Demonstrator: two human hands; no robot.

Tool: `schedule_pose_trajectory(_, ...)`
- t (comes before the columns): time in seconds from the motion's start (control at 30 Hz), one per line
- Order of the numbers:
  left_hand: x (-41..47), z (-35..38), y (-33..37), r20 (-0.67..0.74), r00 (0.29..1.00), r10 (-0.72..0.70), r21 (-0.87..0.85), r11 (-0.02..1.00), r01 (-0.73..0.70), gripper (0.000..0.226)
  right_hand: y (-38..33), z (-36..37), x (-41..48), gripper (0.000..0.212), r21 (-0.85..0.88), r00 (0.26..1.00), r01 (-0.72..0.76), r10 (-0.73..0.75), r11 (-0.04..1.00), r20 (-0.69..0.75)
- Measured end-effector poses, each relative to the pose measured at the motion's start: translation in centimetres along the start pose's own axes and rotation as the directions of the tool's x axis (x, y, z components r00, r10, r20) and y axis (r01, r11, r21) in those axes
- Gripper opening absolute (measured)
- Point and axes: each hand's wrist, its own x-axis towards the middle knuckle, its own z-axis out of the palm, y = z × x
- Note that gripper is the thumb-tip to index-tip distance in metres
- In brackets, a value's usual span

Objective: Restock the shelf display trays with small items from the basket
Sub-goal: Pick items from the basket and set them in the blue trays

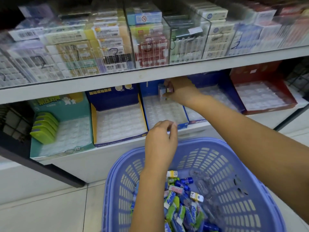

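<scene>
Five display trays on lower shelf [197, 129], L to R:
1. teal tray [58, 154], w/ row of green packs [45, 128] standing along its left side
2. blue-and-yellow tray [120, 140]
3. mid blue tray [183, 125]
4. second blue tray [210, 79], partly hidden behind right forearm
5. red tray [250, 72]

All trays lined w/ clear blister inserts, most pockets bare.

Right hand [181, 92]: reaches under upper shelf to rear of mid blue tray. Fingers and thumb clamped on small packs [163, 91], white/pink/blue, held upright just over back rows of insert. Exact count of packs not legible.

Left hand [161, 139]: hangs above far rim of basket [209, 143], in front of trays. Fingers bent, tips bunched toward thumb. Whether anything sits between them: cannot tell.

Basket: lilac slotted plastic, on tiled floor [41, 206] below shelf. Holds heap of small items [180, 208] in blue, green, white and pink wrappers, piled toward near side.

Above: clear case [150, 52] of stacked boxed goods w/ handwritten numerals on front.
</scene>
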Motion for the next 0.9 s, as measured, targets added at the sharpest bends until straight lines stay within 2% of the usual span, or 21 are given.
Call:
schedule_pose_trajectory(0.07, -0.2, 0.7, -0.6, 0.152, 0.987, -0.05, 0.072, 0.997, 0.039, 0.032, 1.1, 0.5, -3.6, 0.022, 0.086, 1.0, -0.001, 0.003, 0.996, -0.027)
schedule_pose_trajectory(0.1, -0.4, 1.4, -1.1, 0.254, 0.961, -0.106, 0.132, 0.988, 0.074, 0.032, 1.9, 0.9, -5.8, 0.019, 0.103, 1.0, 0.008, -0.01, 0.995, 0.019)
schedule_pose_trajectory(0.2, -1.8, 4.0, -3.4, 0.475, 0.83, -0.293, 0.327, 0.934, 0.142, 0.038, 4.6, 3.8, -11.9, 0.02, 0.122, 0.96, -0.047, 0.011, 0.991, 0.28)
schedule_pose_trajectory(0.23, -2.6, 5.0, -4.3, 0.52, 0.786, -0.334, 0.374, 0.916, 0.142, 0.038, 5.5, 5.5, -13.4, 0.021, 0.086, 0.926, -0.088, 0.05, 0.992, 0.374)
schedule_pose_trajectory(0.3, -4.6, 7.0, -6.1, 0.581, 0.711, -0.396, 0.429, 0.892, 0.146, 0.024, 7.3, 9.5, -15.7, 0.028, -0.041, 0.821, -0.148, 0.146, 0.988, 0.552)
schedule_pose_trajectory(0.37, -6.7, 8.5, -8.2, 0.593, 0.658, -0.464, 0.488, 0.857, 0.165, 0.024, 8.8, 13.4, -17.6, 0.031, -0.125, 0.713, -0.188, 0.222, 0.974, 0.664)
schedule_pose_trajectory(0.43, -8.6, 9.3, -10.3, 0.573, 0.635, -0.518, 0.565, 0.811, 0.152, 0.031, 10.0, 16.6, -19.1, 0.037, -0.103, 0.672, -0.232, 0.236, 0.967, 0.702)
schedule_pose_trajectory(0.5, -9.8, 9.7, -12.1, 0.531, 0.641, -0.554, 0.622, 0.769, 0.149, 0.031, 10.7, 19.2, -19.8, 0.046, -0.031, 0.69, -0.286, 0.228, 0.958, 0.687)
schedule_pose_trajectory(0.63, -10.2, 10.1, -13.8, 0.444, 0.684, -0.579, 0.654, 0.731, 0.194, 0.02, 10.2, 22.3, -19.6, 0.044, 0.07, 0.75, -0.411, 0.293, 0.909, 0.593)
schedule_pose_trajectory(0.7, -10.2, 10.3, -13.9, 0.406, 0.69, -0.599, 0.657, 0.716, 0.235, 0.015, 9.5, 23.1, -19.4, 0.046, 0.041, 0.762, -0.4, 0.308, 0.915, 0.57)
schedule_pose_trajectory(0.83, -10.7, 11.5, -13.9, 0.41, 0.681, -0.607, 0.723, 0.671, 0.162, 0.019, 8.8, 24.2, -19.6, 0.051, 0.039, 0.783, -0.346, 0.266, 0.937, 0.562)
schedule_pose_trajectory(0.9, -10.8, 11.6, -13.8, 0.4, 0.665, -0.631, 0.749, 0.643, 0.16, 0.02, 8.6, 24.2, -19.4, 0.049, -0.01, 0.753, -0.365, 0.301, 0.931, 0.585)
